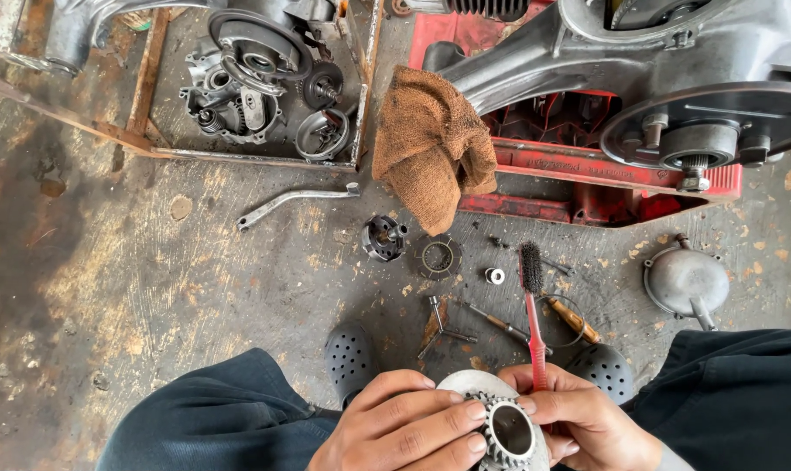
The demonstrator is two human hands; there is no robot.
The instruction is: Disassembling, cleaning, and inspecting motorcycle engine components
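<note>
Gear part [504, 427] between both hands

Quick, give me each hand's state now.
Left hand: closed on the toothed metal part.
Right hand: closed on the red-handled brush, also touching the part.

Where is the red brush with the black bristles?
The red brush is in the right hand, low in the head view, bristles pointing up over the floor, just beside the toothed metal part that both hands hold.
</note>
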